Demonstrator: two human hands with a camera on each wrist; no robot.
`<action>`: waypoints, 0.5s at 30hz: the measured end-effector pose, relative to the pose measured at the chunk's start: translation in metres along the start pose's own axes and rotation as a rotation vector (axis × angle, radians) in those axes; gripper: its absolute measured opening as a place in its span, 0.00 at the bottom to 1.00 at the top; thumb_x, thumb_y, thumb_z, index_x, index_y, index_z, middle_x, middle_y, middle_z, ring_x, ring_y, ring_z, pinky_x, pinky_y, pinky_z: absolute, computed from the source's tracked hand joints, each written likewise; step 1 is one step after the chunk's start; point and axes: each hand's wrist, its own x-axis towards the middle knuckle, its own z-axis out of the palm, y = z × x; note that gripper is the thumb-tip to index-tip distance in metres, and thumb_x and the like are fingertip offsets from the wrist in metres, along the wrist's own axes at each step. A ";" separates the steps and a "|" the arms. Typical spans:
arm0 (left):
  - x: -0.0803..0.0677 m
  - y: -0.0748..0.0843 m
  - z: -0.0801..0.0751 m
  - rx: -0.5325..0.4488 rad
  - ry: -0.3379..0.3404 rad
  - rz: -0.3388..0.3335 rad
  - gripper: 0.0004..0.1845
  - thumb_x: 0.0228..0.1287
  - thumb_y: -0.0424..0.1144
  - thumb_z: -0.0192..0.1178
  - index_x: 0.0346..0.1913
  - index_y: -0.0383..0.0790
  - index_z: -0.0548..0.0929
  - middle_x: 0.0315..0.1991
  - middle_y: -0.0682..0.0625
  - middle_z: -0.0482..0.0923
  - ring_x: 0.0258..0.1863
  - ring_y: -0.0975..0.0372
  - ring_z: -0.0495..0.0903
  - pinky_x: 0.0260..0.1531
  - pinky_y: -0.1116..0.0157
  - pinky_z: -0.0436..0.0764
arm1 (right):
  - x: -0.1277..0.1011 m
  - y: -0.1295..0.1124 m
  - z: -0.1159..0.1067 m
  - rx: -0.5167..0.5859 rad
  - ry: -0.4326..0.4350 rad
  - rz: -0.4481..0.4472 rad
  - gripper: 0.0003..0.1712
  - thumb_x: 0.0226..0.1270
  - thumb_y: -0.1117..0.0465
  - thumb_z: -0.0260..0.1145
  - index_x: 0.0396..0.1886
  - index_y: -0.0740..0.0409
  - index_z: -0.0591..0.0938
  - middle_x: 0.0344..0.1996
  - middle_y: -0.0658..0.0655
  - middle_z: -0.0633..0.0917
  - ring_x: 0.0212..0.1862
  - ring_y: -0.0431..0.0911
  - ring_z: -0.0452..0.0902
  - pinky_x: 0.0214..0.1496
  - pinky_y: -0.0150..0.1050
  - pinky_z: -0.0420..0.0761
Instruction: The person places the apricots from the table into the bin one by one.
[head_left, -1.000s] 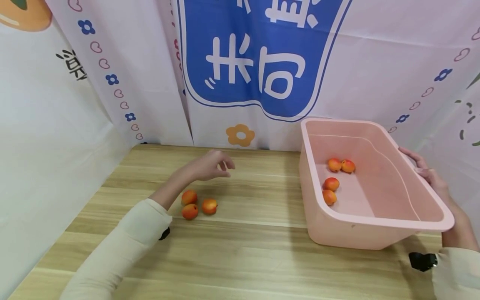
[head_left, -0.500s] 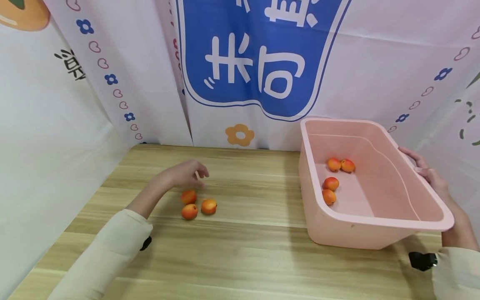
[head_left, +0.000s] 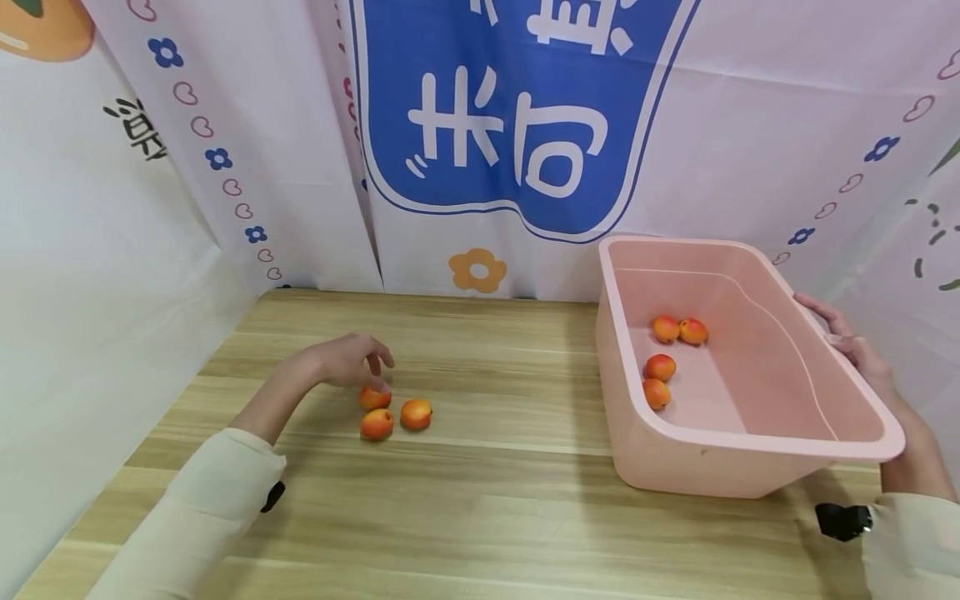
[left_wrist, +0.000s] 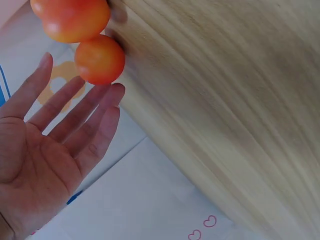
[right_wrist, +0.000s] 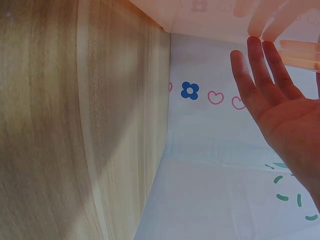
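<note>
Three orange apricots lie together on the wooden table [head_left: 487, 500]: one [head_left: 372, 397] under my left fingertips, two more [head_left: 377, 424] [head_left: 416, 413] just in front. My left hand [head_left: 345, 360] hangs over them with the fingers straight. In the left wrist view the open palm [left_wrist: 55, 145] faces the nearest apricot [left_wrist: 100, 59] and the fingertips reach it. A pink plastic basin [head_left: 750, 442] stands tilted at the right, with several apricots [head_left: 661, 367] inside. My right hand [head_left: 855, 350] lies against its right rim, its fingers [right_wrist: 260, 75] straight against the basin [right_wrist: 210, 20].
Printed white cloth walls [head_left: 112, 250] close in the table at the back and on both sides. Bare wood stretches between the loose apricots and the basin, and along the front edge. A black wrist strap [head_left: 843, 521] shows by my right sleeve.
My left hand has come back from mid-table, moving left and down until its fingertips reach the rear apricot. The right hand and the basin have stayed put.
</note>
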 end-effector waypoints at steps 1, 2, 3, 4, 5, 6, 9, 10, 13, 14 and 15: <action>0.000 0.000 0.001 -0.001 -0.006 0.000 0.24 0.66 0.39 0.71 0.59 0.26 0.81 0.46 0.39 0.84 0.45 0.51 0.82 0.47 0.54 0.84 | 0.000 0.001 0.000 0.012 -0.004 -0.004 0.49 0.68 0.73 0.08 0.78 0.58 0.64 0.68 0.57 0.75 0.60 0.47 0.78 0.53 0.33 0.84; 0.001 0.000 0.001 -0.006 -0.013 0.001 0.24 0.66 0.38 0.71 0.59 0.26 0.81 0.46 0.39 0.84 0.45 0.51 0.82 0.47 0.54 0.84 | 0.000 0.001 0.001 0.023 -0.004 -0.005 0.49 0.68 0.73 0.08 0.78 0.58 0.64 0.68 0.57 0.75 0.60 0.47 0.78 0.53 0.34 0.84; 0.001 0.000 0.002 -0.010 -0.020 0.002 0.24 0.66 0.38 0.71 0.59 0.26 0.81 0.46 0.38 0.84 0.44 0.52 0.82 0.46 0.55 0.84 | 0.000 0.001 0.001 0.018 0.001 -0.006 0.49 0.68 0.73 0.08 0.78 0.58 0.64 0.68 0.57 0.75 0.60 0.47 0.78 0.53 0.34 0.84; 0.002 0.000 0.003 -0.015 -0.026 0.000 0.23 0.66 0.37 0.71 0.58 0.25 0.81 0.46 0.38 0.84 0.43 0.53 0.82 0.45 0.56 0.84 | 0.000 0.001 0.002 0.007 0.009 -0.008 0.48 0.68 0.73 0.08 0.78 0.58 0.65 0.68 0.57 0.75 0.60 0.47 0.78 0.54 0.33 0.84; 0.003 0.000 0.004 -0.019 -0.032 -0.002 0.23 0.66 0.36 0.71 0.58 0.25 0.81 0.46 0.38 0.84 0.42 0.53 0.82 0.43 0.57 0.85 | 0.000 0.001 0.003 -0.003 0.017 -0.010 0.48 0.68 0.73 0.09 0.78 0.58 0.65 0.68 0.56 0.75 0.60 0.47 0.78 0.54 0.33 0.84; 0.003 0.000 0.005 -0.026 -0.039 -0.004 0.23 0.66 0.35 0.71 0.58 0.25 0.81 0.45 0.37 0.84 0.40 0.54 0.82 0.41 0.57 0.85 | -0.001 0.001 0.003 -0.020 0.026 -0.013 0.48 0.69 0.73 0.09 0.78 0.57 0.65 0.68 0.56 0.75 0.59 0.46 0.78 0.53 0.33 0.84; 0.003 0.001 0.006 -0.047 -0.057 -0.025 0.22 0.65 0.32 0.71 0.58 0.24 0.80 0.45 0.36 0.82 0.36 0.55 0.82 0.38 0.58 0.86 | 0.000 0.001 0.005 -0.069 0.049 -0.012 0.48 0.69 0.73 0.09 0.78 0.56 0.65 0.68 0.55 0.75 0.58 0.45 0.79 0.51 0.32 0.84; 0.003 0.002 0.006 -0.048 -0.058 -0.031 0.22 0.64 0.31 0.72 0.58 0.24 0.80 0.45 0.36 0.82 0.35 0.55 0.82 0.37 0.59 0.86 | 0.000 0.001 0.005 -0.077 0.051 -0.012 0.48 0.69 0.73 0.09 0.78 0.56 0.65 0.68 0.55 0.76 0.57 0.45 0.79 0.50 0.31 0.84; 0.003 0.003 0.006 -0.034 -0.058 -0.029 0.22 0.63 0.30 0.72 0.58 0.24 0.80 0.45 0.37 0.82 0.37 0.55 0.82 0.39 0.59 0.86 | 0.000 0.001 0.005 -0.074 0.046 -0.010 0.49 0.68 0.73 0.08 0.78 0.56 0.65 0.68 0.55 0.76 0.56 0.46 0.80 0.49 0.32 0.85; 0.004 0.003 0.006 -0.025 -0.054 -0.022 0.22 0.63 0.30 0.72 0.58 0.24 0.80 0.44 0.37 0.82 0.38 0.54 0.82 0.40 0.58 0.85 | 0.000 0.001 0.004 -0.052 0.040 -0.009 0.49 0.68 0.73 0.08 0.78 0.56 0.65 0.67 0.56 0.76 0.56 0.46 0.80 0.49 0.32 0.85; 0.004 0.003 0.006 -0.017 -0.048 -0.012 0.23 0.62 0.29 0.72 0.58 0.24 0.81 0.44 0.37 0.83 0.39 0.54 0.82 0.42 0.58 0.85 | 0.000 0.001 0.004 -0.033 0.035 -0.007 0.49 0.68 0.73 0.08 0.78 0.57 0.65 0.67 0.56 0.76 0.56 0.47 0.80 0.49 0.33 0.85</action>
